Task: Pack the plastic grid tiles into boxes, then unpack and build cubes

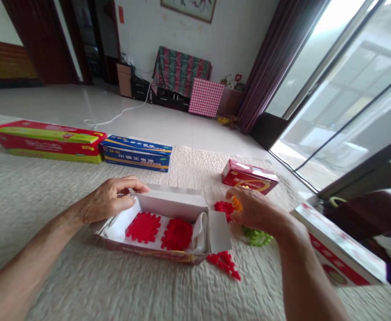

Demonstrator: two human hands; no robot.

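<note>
In front of me an open cardboard box [155, 255] lies on its side with a white paper lining [115, 229]. Two red toothed plastic building pieces sit inside: a flat square one [144, 227] and a recessed one [177, 234]. My left hand [110, 200] grips the box at its back left corner, thumb on the inner side. To the right of the box, my right hand [254, 207] has its fingers closed on a yellow plastic building piece [236, 203], partly hidden. Under and beside it lie a red piece [222, 207], green pieces [257, 236] and red triangular pieces [225, 263].
Along the back stand a long red-and-green box [51, 142], a blue box [137, 154] and a dark red box [249, 174]. A white-and-red box [341, 249] is at the right. All rest on a quilted cream cover [131, 294]. A glass door [346, 84] is beyond.
</note>
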